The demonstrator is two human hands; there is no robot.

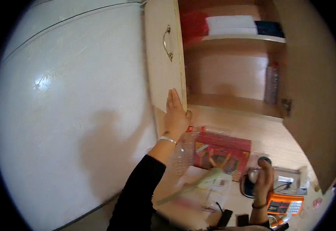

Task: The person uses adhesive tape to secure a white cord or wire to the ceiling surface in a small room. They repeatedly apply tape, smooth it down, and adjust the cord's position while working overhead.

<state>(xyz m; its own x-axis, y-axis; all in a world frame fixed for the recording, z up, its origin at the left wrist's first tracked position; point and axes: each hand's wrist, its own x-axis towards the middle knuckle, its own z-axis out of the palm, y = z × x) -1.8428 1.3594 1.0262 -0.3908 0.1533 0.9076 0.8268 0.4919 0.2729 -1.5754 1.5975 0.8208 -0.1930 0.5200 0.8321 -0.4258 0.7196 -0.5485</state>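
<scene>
At center, the left hand [176,119] lay against a cabinet door [159,77], fingers extended, unclenched; lower right, whether the right hand [264,181] grasped a dark round object [264,158] was unclear.

Beige cab. door [159,73], blk sleeve [139,186]
</scene>
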